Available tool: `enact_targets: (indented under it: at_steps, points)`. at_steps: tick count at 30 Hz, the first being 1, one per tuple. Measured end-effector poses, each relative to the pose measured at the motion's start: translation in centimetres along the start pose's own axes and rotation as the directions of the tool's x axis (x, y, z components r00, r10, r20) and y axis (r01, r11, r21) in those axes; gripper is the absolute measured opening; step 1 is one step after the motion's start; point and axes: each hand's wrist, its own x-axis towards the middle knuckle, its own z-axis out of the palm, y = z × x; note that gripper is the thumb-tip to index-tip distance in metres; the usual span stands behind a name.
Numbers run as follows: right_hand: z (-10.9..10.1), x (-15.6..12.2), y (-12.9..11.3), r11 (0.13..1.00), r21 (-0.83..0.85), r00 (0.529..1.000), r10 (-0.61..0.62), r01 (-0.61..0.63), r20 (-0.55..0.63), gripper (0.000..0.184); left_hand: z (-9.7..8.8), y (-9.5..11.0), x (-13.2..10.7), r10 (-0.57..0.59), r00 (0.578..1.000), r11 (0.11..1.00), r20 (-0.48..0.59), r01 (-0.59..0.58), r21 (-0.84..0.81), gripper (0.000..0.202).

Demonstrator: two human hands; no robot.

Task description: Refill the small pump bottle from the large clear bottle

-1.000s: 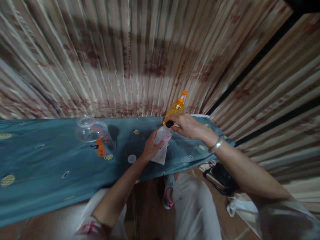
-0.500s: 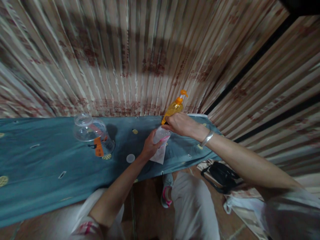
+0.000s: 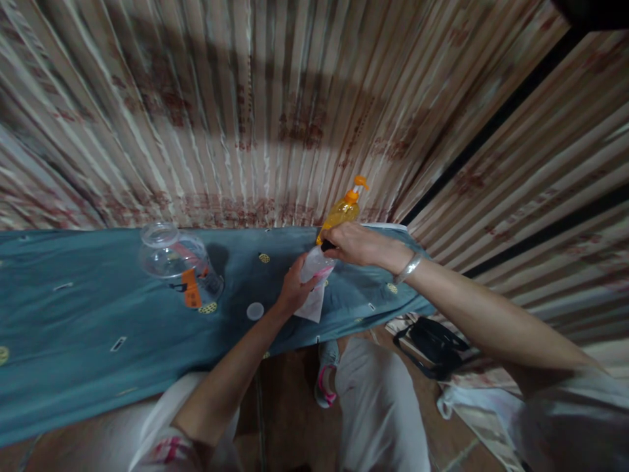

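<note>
My left hand (image 3: 296, 286) is closed around a translucent whitish bottle (image 3: 315, 263) with pink print, which leans to the right. At the bottle's top, my right hand (image 3: 346, 242) is closed with fingers bent down on a small black thing (image 3: 326, 245), mostly hidden by the fingers. Just behind the right hand stands a yellow pump bottle (image 3: 344, 210) with an orange pump head, its lower part covered by the hand. Below the left hand lies a white sheet, perhaps paper (image 3: 311, 307). A round translucent lid (image 3: 255, 311) rests flat to the left.
A large clear plastic jar (image 3: 184, 259) with an orange label stands at the left on the teal cloth (image 3: 88, 295) covering the table. A pleated curtain (image 3: 221, 118) hangs behind. On the floor at the right lies a black bag (image 3: 432, 344).
My right hand has shifted slightly at the bottle's top, and more of the black thing shows under its fingers. The left hand keeps its hold. The view has moved a little.
</note>
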Motion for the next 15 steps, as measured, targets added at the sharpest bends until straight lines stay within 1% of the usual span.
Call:
enact_targets:
  at_steps: [3, 6, 9, 12, 15]
  points:
    - [-0.1, 0.0, 0.0, 0.999, 0.028, 0.999, -0.036, 0.036, -0.01, 0.034, 0.0, 0.2, 0.0, 0.0, 1.0, 1.0, 0.008, 0.0, -0.005, 0.059]
    - [-0.4, -0.1, -0.2, 0.998, 0.03, 0.998, -0.056, 0.057, -0.011, 0.032, -0.1, 0.3, -0.1, -0.003, 1.0, 1.0, 0.01, 0.003, -0.006, 0.06]
    - [-0.8, -0.2, -0.7, 0.999, -0.032, 0.999, -0.032, 0.032, 0.007, 0.028, -0.1, 0.1, -0.1, -0.012, 1.0, 1.0, 0.007, 0.012, 0.0, 0.062]
    - [-1.1, -0.2, -1.1, 0.995, -0.098, 1.0, 0.014, -0.012, 0.026, 0.033, -0.1, -0.1, -0.1, -0.015, 1.0, 1.0, -0.003, 0.015, 0.004, 0.064]
    - [-1.2, -0.2, -1.2, 0.997, -0.076, 1.0, -0.01, 0.011, 0.013, 0.038, 0.0, -0.1, -0.1, -0.006, 1.0, 1.0, -0.004, 0.006, -0.002, 0.062]
